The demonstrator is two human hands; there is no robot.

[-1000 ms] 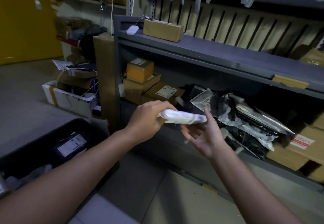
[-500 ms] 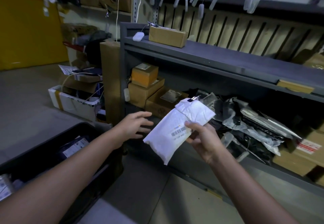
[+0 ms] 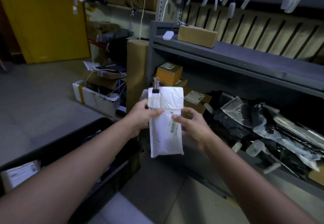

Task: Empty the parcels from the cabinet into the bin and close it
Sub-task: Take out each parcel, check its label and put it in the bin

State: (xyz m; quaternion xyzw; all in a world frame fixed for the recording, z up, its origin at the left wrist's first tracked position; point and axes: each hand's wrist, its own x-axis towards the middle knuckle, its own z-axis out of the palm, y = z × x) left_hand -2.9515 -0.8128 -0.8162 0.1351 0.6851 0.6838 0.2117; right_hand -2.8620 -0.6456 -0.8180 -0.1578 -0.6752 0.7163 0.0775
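Centre frame, the barcode label [image 3: 173,128] on the white envelope [image 3: 165,136] is too small for me to read, and the envelope hides most of the left hand [image 3: 142,118] fingers behind it. Lower left, the black bin [image 3: 57,146] runs off the frame edge, its inside largely blocked by the left forearm [image 3: 70,174]. At right, the cabinet [image 3: 228,57] is cut off and its dark bags [image 3: 245,125] blur together.

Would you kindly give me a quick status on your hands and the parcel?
Left hand and right hand both grip the white parcel, held upright. Binder clip on its top edge. Black bin open at lower left, nothing blocking it.
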